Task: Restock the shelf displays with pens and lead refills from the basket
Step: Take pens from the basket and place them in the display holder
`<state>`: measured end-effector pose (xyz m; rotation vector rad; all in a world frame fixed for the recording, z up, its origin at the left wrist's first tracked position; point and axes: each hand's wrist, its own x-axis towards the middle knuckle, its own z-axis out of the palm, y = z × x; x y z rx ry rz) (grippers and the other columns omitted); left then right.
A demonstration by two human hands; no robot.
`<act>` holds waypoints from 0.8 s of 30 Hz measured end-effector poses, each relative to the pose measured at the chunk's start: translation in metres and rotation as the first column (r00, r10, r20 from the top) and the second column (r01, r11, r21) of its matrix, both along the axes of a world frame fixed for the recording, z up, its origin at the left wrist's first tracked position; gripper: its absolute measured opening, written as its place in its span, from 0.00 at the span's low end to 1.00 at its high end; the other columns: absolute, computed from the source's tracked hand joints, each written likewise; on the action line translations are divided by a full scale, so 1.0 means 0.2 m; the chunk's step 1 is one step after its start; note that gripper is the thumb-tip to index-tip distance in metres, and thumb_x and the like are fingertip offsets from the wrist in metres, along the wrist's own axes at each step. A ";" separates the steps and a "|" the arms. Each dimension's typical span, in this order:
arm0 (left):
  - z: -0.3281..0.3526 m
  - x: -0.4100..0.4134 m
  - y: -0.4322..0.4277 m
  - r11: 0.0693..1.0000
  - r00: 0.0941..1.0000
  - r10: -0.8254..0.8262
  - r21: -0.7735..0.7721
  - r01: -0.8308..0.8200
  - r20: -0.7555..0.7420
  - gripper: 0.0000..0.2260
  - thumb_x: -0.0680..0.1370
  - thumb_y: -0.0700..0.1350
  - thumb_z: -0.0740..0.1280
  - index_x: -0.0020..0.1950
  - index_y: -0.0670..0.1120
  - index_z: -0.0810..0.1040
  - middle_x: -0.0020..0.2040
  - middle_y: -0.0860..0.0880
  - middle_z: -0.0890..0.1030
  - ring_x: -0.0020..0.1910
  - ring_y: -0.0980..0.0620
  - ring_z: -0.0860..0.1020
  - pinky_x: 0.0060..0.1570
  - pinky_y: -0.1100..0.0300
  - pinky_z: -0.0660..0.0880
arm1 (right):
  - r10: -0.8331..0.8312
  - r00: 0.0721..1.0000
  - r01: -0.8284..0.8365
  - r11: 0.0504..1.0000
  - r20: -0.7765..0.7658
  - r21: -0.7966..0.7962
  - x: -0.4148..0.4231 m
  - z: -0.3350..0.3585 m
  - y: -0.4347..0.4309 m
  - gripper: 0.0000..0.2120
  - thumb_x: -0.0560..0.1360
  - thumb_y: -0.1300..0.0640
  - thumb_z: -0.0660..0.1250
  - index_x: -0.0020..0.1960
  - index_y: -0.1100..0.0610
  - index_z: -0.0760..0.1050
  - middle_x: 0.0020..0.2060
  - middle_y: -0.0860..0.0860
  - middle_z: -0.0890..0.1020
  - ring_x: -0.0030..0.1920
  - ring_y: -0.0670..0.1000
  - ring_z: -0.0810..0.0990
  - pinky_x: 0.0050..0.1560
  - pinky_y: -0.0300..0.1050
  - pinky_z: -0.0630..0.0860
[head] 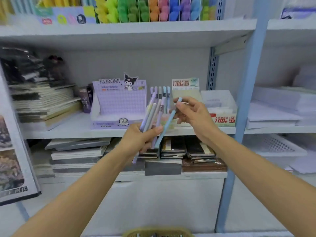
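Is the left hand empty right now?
No, the left hand grips a bunch of pastel pens, while the right hand pinches a blue pen.

Pens (152,113) in my left grip (142,138): smooth plastic, matt pastel barrels.
Blue pen (168,122) in my right grip (192,113): the same smooth, matt plastic.
Kuromi box (119,101): printed card with a slight sheen.
Shelf board (68,130): painted metal, smooth, dull white.
Upright post (246,82): metal under smooth pale blue paint.
Clear bin (220,100): frosted, see-through plastic.
Notebook stack (46,103): matt paper edges.
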<state>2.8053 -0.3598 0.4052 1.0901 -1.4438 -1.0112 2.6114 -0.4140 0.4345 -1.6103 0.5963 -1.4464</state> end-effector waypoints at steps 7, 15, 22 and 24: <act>0.20 0.14 -0.23 0.992 0.990 0.082 -0.088 -0.092 -0.114 0.15 0.74 0.51 0.73 0.50 0.38 0.82 0.24 0.53 0.64 0.22 0.55 0.59 0.21 0.65 0.58 | -0.266 0.962 0.271 0.949 0.053 -0.159 -0.02 0.34 -0.28 0.06 0.79 0.58 0.65 0.54 0.60 0.76 0.38 0.50 0.85 0.38 0.49 0.84 0.37 0.39 0.80; 0.16 0.19 -0.40 0.997 0.988 0.054 -0.054 -0.063 -0.144 0.14 0.74 0.53 0.72 0.47 0.41 0.83 0.26 0.52 0.62 0.22 0.55 0.59 0.20 0.65 0.59 | -0.449 0.858 0.371 0.878 -0.251 -0.304 0.07 0.22 -0.53 0.07 0.78 0.58 0.67 0.55 0.58 0.78 0.41 0.52 0.85 0.41 0.48 0.84 0.37 0.38 0.79; 0.14 0.17 -0.43 1.000 0.987 -0.017 -0.024 0.014 -0.161 0.11 0.75 0.48 0.72 0.49 0.40 0.83 0.25 0.52 0.63 0.21 0.56 0.60 0.19 0.66 0.60 | -0.503 0.750 0.316 0.843 -0.430 -0.435 0.08 0.28 -0.56 0.06 0.78 0.56 0.67 0.53 0.56 0.79 0.39 0.48 0.85 0.37 0.34 0.80 0.38 0.28 0.75; 0.14 0.17 -0.42 0.999 0.984 -0.039 -0.019 0.036 -0.176 0.11 0.75 0.46 0.71 0.51 0.39 0.83 0.24 0.53 0.63 0.21 0.56 0.60 0.19 0.66 0.60 | -0.499 0.726 0.300 0.849 -0.474 -0.435 0.09 0.28 -0.56 0.07 0.77 0.56 0.68 0.54 0.56 0.78 0.39 0.50 0.85 0.38 0.38 0.82 0.43 0.35 0.79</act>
